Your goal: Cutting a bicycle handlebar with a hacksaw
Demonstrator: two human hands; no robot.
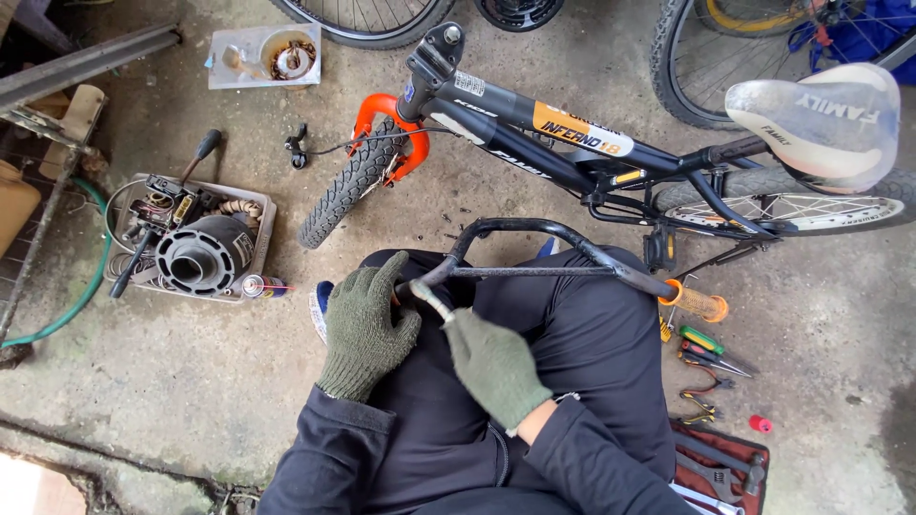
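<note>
The left hand (365,329), in a green glove, is closed around one end of a black handlebar (544,250) that lies across the person's lap. The right hand (493,365), gloved too, is just beside it and pinches a thin tool (431,299) whose tip touches the same bar end. The bar curves away from the hands to the right and stops at an orange grip (699,303), which sticks out past the knee. Right above the hands stands a small bike (572,143) with an orange fork (389,126), so there is little room that way. To the left of the left hand the floor (191,372) is bare up to a tray of parts (194,246) and a spray can (264,285). To the right of the right hand, past the leg, pliers and other tools (708,360) lie close together.
</note>
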